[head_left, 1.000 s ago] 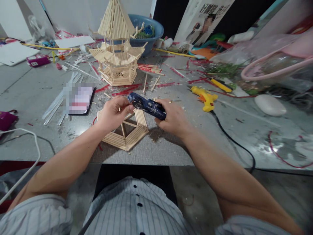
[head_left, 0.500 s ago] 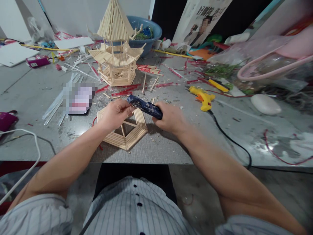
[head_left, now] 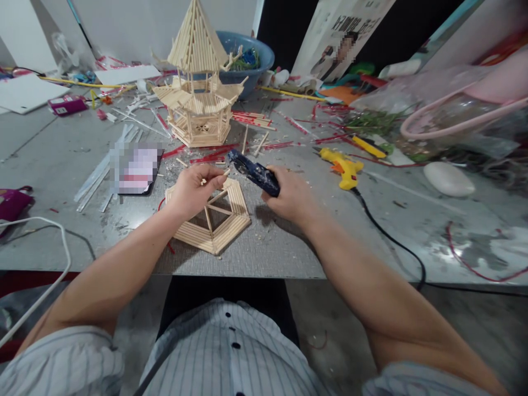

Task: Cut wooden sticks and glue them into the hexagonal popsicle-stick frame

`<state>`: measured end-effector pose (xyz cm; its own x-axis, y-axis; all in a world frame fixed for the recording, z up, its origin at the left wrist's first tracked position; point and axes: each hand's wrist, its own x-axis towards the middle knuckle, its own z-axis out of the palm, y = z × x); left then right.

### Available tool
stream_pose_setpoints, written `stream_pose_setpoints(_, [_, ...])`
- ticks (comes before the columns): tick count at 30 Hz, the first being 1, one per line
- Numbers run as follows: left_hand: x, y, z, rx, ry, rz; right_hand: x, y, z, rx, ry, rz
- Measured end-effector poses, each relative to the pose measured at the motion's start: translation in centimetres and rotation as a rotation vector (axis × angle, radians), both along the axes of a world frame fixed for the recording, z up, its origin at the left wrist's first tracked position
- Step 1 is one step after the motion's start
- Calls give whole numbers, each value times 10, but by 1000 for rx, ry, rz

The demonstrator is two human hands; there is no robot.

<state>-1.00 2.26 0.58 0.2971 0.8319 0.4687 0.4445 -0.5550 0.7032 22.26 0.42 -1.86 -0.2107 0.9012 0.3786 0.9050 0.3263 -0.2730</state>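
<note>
Left hand (head_left: 193, 191): Thumb and fingertips are pinched together, and a short pale stick (head_left: 226, 172) is gripped between them.
Right hand (head_left: 291, 193): Fingers are curled closed around a dark blue hand tool (head_left: 256, 176), its head pointed toward the stick but held apart from it.
Hexagonal frame (head_left: 214, 243): Built of pale sticks, it is laid flat near the front edge of the gray table (head_left: 284, 263), its left side partly hidden by the left hand and forearm.
Pagoda model (head_left: 200, 102): It is set upright beyond the frame, in front of a blue basin (head_left: 264, 58).
Table sides: A phone (head_left: 139, 168) is seen at left; a yellow glue gun (head_left: 343, 168) is laid at right.
</note>
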Motion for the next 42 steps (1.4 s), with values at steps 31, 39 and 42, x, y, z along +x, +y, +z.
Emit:
stream_pose_setpoints(31, [-1, -1, -1, 158, 56, 68, -9, -12, 7, -5, -63, 27])
stream_pose_setpoints(39, [-1, 2, -4, 168, 36, 65, -10, -11, 6, -2, -60, 19])
stream_pose_setpoints(42, [-1, 2, -3, 167, 43, 55, -11, -11, 7, -12, -64, 22])
